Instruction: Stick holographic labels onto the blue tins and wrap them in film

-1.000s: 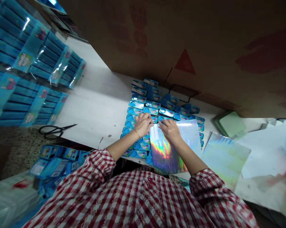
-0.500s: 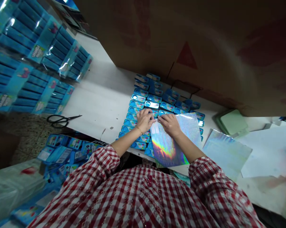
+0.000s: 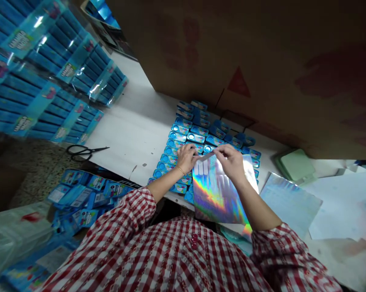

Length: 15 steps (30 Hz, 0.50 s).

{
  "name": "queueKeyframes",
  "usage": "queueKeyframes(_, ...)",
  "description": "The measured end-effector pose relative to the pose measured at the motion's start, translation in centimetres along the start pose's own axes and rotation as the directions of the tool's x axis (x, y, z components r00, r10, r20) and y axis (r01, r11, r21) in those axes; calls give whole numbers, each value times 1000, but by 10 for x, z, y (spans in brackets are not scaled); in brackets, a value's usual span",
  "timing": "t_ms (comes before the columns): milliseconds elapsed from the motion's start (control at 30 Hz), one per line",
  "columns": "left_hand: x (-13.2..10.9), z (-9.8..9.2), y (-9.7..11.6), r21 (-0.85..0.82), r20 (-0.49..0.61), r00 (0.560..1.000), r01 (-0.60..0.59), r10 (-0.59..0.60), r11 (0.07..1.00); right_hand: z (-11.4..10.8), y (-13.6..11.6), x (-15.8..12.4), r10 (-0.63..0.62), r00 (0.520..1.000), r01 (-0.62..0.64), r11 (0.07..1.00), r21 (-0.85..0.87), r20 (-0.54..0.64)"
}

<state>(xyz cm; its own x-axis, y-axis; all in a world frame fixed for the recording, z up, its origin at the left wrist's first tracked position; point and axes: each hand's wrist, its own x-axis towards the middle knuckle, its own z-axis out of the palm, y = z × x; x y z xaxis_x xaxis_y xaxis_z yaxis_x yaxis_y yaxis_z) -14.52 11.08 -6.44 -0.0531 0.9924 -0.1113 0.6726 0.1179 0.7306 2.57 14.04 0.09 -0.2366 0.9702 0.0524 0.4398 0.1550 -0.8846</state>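
So, a shiny rainbow sheet (image 3: 215,190) lies tilted over the lower right part of the rows of blue tins (image 3: 198,138), with its bottom corner reaching toward the person's right sleeve. Its foil flashes orange, green and blue, and pale strips mark its upper part. The right hand (image 3: 230,162) has its fingers closed on the sheet's top edge, pinching it up. The left hand (image 3: 186,159) sits just beside that edge with its fingers curled over the tins; whether they grip the sheet, I cannot tell. The strips are hard to make out through the glare, and the sheet and hands cover some tins. A big cardboard box (image 3: 231,61) overhangs the white table (image 3: 131,129), which holds black scissors (image 3: 82,152), a green pad (image 3: 294,164), and a second shiny sheet (image 3: 289,198). Plastic-wrapped blue packs (image 3: 52,69) lie at upper left, with loose blue cards (image 3: 85,190) below.
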Motion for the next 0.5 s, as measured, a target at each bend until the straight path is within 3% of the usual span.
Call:
queueKeyframes(67, 8, -6, 2, -306, -9, 995, 93, -101, 947, 7, -3, 20, 237, 968, -216, 952, 215, -78)
queueKeyframes(167, 22, -19, 7, -742, 132, 954, 276, -271, 611, 29, 4, 44, 499, 859, -395, 790, 469, -116)
queueKeyframes(200, 25, -24, 7, -803, 178, 939, 312, -295, 508, 37, 6, 49, 548, 828, -417, 743, 524, -118)
queueKeyframes(267, 32, -34, 5, -846, 212, 923, 337, -320, 413, 54, 10, 55, 614, 782, -439, 665, 604, -108)
queueKeyframes(367, 41, -50, -8, -844, 138, 915, 309, -378, 439, 81, 9, 62, 640, 763, -442, 619, 649, -90)
queueKeyframes(500, 66, -69, -40, -774, -50, 910, 226, -413, 592, 122, 8, 81, 528, 826, -334, 741, 582, -197)
